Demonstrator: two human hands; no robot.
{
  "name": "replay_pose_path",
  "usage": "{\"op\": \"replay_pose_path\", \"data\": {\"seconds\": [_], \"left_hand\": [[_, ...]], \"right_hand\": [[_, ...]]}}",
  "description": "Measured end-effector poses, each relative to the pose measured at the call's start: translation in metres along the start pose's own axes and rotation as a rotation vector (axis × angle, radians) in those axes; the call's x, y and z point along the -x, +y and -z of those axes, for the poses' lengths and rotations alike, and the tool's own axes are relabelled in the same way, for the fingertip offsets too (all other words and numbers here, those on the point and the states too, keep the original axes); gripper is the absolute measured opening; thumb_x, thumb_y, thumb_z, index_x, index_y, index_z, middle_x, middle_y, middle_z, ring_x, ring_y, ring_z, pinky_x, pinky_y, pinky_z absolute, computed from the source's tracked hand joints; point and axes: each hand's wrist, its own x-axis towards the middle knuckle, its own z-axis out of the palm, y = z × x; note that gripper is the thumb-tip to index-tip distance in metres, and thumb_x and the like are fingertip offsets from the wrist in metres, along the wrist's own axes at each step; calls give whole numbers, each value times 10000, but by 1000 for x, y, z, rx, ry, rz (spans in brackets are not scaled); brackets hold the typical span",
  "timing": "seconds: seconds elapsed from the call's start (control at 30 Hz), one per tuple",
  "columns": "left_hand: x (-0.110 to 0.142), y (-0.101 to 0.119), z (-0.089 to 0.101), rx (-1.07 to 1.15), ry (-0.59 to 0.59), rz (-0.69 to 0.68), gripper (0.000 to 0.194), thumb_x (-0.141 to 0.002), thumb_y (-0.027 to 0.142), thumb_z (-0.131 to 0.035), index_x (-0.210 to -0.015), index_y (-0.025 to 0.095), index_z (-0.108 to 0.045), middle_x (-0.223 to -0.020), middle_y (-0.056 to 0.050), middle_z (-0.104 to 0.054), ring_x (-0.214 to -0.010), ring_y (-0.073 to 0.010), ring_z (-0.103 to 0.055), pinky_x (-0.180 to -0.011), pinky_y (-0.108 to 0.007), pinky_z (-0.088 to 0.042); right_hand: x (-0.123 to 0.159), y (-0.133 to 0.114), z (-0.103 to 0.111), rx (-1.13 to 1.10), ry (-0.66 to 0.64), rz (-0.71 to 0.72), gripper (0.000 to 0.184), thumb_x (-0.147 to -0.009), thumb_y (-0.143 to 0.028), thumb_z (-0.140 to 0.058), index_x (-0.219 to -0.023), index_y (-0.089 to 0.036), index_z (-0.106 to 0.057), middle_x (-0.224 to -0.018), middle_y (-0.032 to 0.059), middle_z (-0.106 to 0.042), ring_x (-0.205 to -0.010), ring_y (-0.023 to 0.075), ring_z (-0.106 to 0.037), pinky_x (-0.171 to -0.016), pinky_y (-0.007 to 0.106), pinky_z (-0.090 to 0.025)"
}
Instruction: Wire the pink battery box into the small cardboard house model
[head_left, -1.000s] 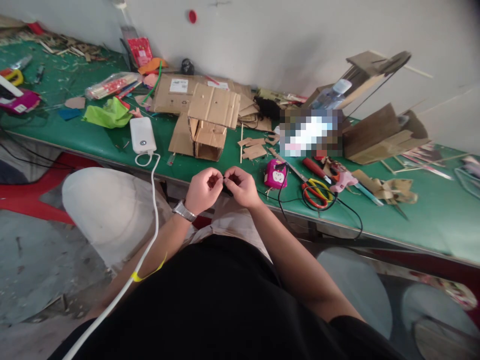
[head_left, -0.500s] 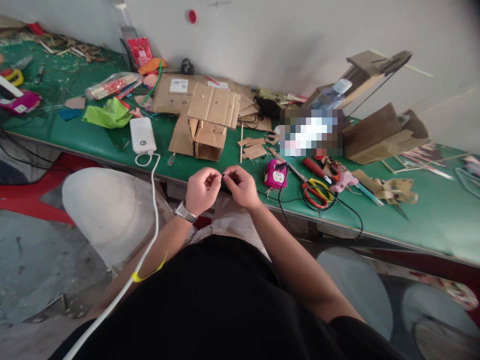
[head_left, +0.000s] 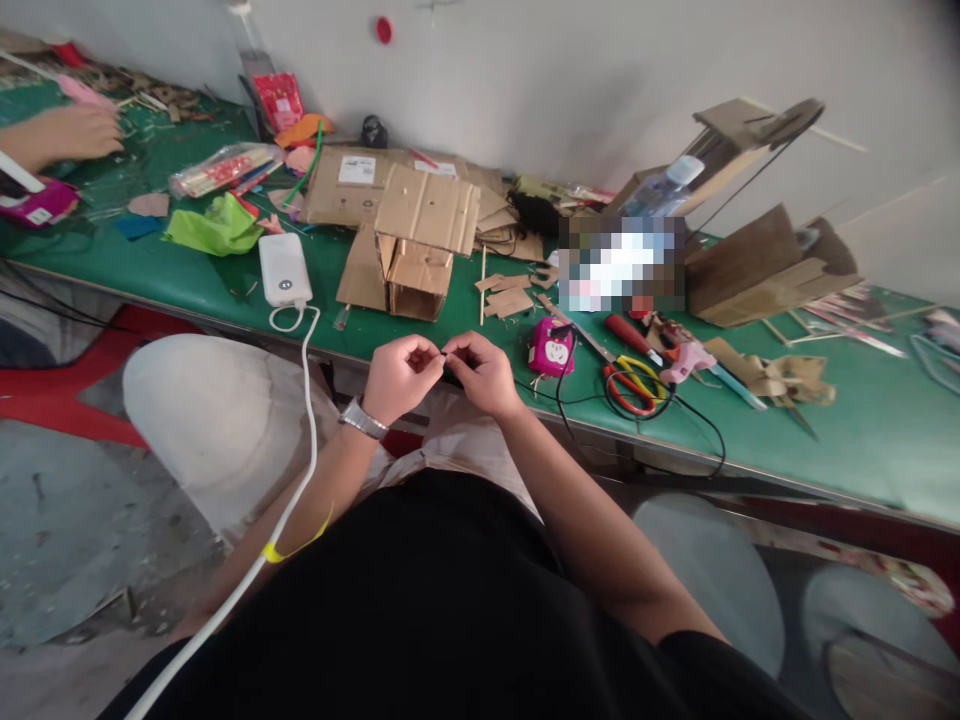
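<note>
My left hand (head_left: 401, 375) and my right hand (head_left: 484, 372) meet just in front of the green table's near edge (head_left: 420, 362). Both pinch a small dark object (head_left: 448, 356) between fingertips; it looks like the end of a thin black wire. A black cable (head_left: 559, 395) runs from my right hand along the table edge toward a pink device (head_left: 551, 348). A watch sits on my left wrist (head_left: 361, 420). A cardboard box model (head_left: 420, 245) stands on the table beyond my hands.
A white power bank (head_left: 285, 270) with a white cable (head_left: 304, 400) lies left. Red-and-yellow scissors (head_left: 630, 385), a pink glue gun (head_left: 686, 360) and cardboard scraps lie right. Another person's hand (head_left: 71, 133) rests on the table at far left.
Another person's hand has come into view at the far left of the table. My hands stay pinched together, shifted only slightly.
</note>
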Motion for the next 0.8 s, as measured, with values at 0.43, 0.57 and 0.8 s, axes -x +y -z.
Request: {"op": "replay_pose_path", "data": {"seconds": [0.43,0.57,0.8], "left_hand": [[-6,-1,2,221,-34,118,115,-836,249,-675,-743,195,-636,-631,22,-582,-558,-107,-500,-528,-244,-389],[-9,-5,0,340,6,230,115,-819,247,-685,-736,195,-624,-579,30,-545,-532,-102,-501,-502,-228,-376],[-8,-6,0,323,14,213,131,-847,273,-700,-757,185,-663,-615,15,-584,-555,-101,-519,-515,-229,-403]], "right_hand": [[1,1,0,-89,-32,-16,274,-912,-495,-752,-923,-224,-713,-858,33,-674,-686,156,-530,-655,325,-446],[1,1,-1,-138,-22,-73,327,-890,-543,-765,-926,-227,-692,-820,24,-655,-660,150,-502,-611,311,-418],[1,1,-1,-135,-4,-51,329,-888,-543,-775,-912,-224,-698,-821,23,-660,-655,144,-496,-616,311,-413]]}}
